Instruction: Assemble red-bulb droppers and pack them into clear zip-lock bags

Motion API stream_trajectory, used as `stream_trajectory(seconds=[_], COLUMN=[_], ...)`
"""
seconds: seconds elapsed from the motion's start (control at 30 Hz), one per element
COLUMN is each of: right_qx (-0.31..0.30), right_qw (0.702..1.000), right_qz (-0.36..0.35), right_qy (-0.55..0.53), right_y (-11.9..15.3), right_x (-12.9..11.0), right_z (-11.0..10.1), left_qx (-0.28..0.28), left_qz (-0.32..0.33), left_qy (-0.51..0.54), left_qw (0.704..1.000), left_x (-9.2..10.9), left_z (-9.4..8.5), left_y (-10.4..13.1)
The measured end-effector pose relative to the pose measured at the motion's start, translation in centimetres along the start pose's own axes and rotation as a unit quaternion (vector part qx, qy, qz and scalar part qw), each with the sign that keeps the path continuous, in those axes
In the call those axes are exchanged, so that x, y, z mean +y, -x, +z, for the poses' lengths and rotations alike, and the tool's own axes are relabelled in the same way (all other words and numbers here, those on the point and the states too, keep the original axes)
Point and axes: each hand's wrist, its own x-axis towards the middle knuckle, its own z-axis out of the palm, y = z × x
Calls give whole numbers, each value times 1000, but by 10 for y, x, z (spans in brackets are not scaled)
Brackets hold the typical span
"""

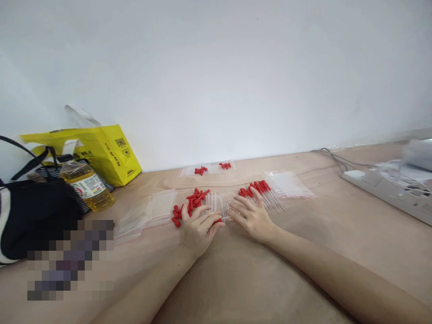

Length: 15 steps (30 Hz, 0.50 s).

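Our single view looks out from the head, forward and down over a table [249, 283], with the wall [256, 81] filling the upper half. Our left hand [200, 228] and right hand [253, 219] sit below centre, nearer to us than the wall.

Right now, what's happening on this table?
The person's left hand appears to have a red bulb at its fingertips, beside a pile of loose red bulbs. The right hand is over thin clear tubes; its exact grip is unclear. Bulb-tipped tubes lie by it, with clear plastic bags to both sides.
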Motion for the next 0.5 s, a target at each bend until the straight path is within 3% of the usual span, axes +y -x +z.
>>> stream_trajectory(seconds=[0.23,0.5], right_qx=[-3,26], right_qw=[1000,999], right_qz=[-1,1], right_qy=[-9,-42], right_y=[6,7], right_x=[1,-4], right_z=[2,2], left_qx=[-4,-10], left_qz=[15,-6], left_qy=[-8,43], left_qw=[1000,999], left_x=[-6,3], left_z=[1,0], left_y=[2,2])
